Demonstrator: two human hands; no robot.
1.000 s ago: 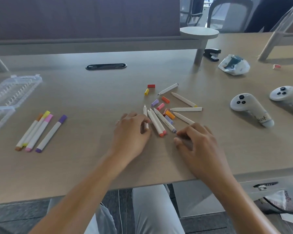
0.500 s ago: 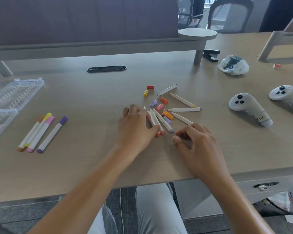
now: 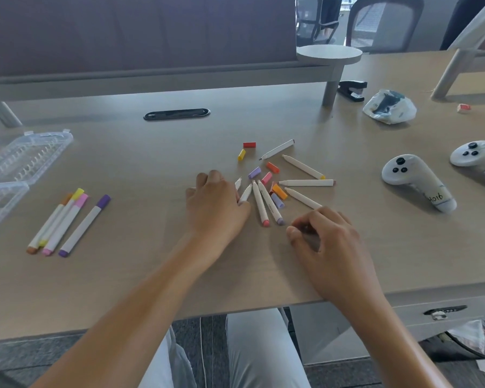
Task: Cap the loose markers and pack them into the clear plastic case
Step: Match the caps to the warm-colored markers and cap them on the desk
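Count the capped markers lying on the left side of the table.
4. They lie side by side beside the clear case: the orange-capped marker, yellow-capped marker, pink-capped marker and purple-capped marker, set slightly apart. None looks hidden.

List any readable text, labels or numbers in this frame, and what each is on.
"Ho16", as best it reads, handwritten on a label on the handle of the near white controller.
Label on the far white controller, at the right edge: cut off, unreadable.
Red lettering on the bag on the floor at lower right: partly seen, unreadable.
Small print on one uncapped marker: too small to read.
Nothing else legible.
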